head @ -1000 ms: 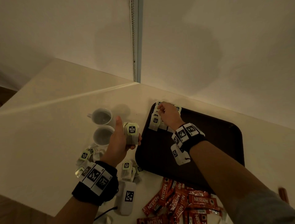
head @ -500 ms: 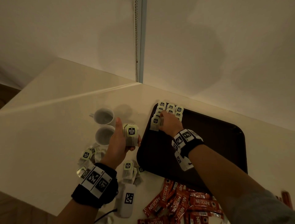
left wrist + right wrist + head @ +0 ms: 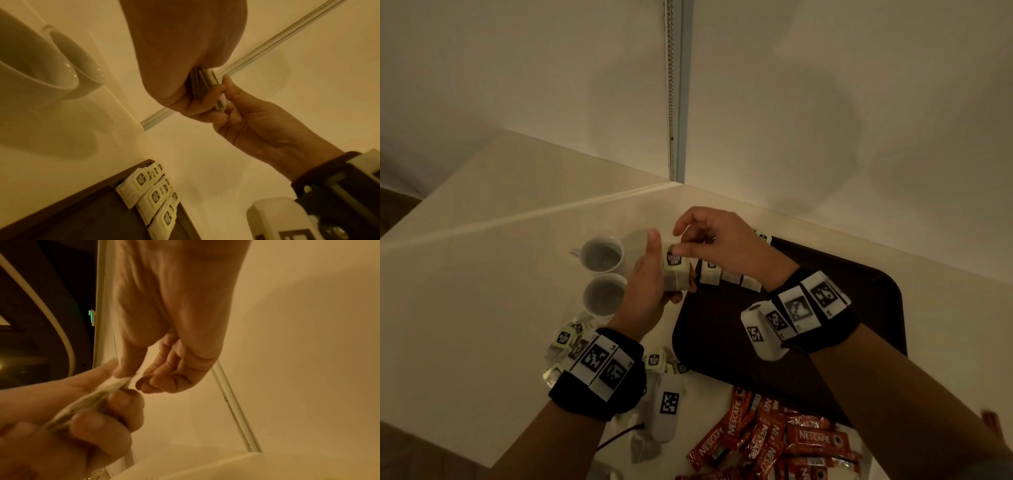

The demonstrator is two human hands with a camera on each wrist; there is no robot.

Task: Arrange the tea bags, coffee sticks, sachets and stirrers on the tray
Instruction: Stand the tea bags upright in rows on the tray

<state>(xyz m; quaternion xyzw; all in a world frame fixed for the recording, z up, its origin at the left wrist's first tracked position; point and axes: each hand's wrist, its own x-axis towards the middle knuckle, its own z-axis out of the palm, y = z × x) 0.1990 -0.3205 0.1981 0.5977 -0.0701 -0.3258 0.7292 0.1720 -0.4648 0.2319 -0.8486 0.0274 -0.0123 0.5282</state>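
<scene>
Dark brown, your tray point(image 3: 866, 294) is the landmark: just off its left edge your left hand point(image 3: 645, 291) grips a stack of tea bags point(image 3: 675, 274) upright, long axis vertical, tags up. Your right hand point(image 3: 717, 245) pinches the top tag of that stack. Laid tea bags point(image 3: 153, 196) sit in the tray's far-left corner; 2 cups point(image 3: 604, 275) stand left of the tray.

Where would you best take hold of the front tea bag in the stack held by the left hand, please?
Pinch its tag end, coming from above. The left hand grips the stack of tea bags upright round its lower half, so only the top sticks out; the right hand pinches there.
</scene>
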